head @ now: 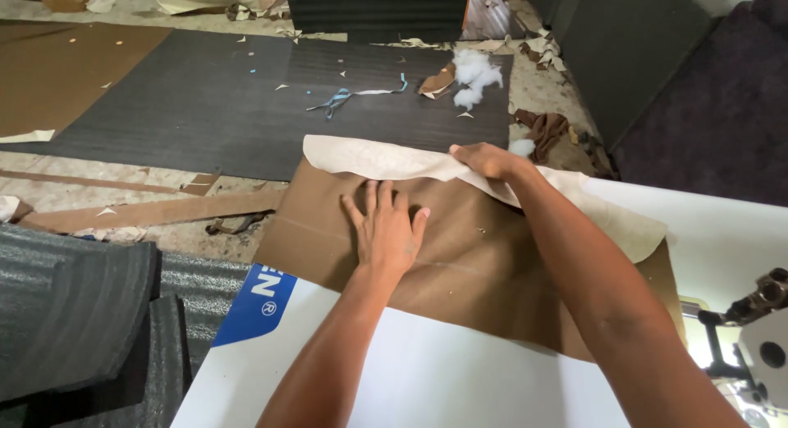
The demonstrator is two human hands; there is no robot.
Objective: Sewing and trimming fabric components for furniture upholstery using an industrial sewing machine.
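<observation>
Brown sheet lies flat on the white surface mid-frame, pressed by the open left hand. Right hand pinches the cream sheet, its top edge only partly pulled over the brown.

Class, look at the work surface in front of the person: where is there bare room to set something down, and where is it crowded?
Bare: the white board between the forearms, and the brown sheet left of the left hand. Crowded: the far edge, where the right hand grips the cream material; the near-right corner by the sewing machine.
</observation>
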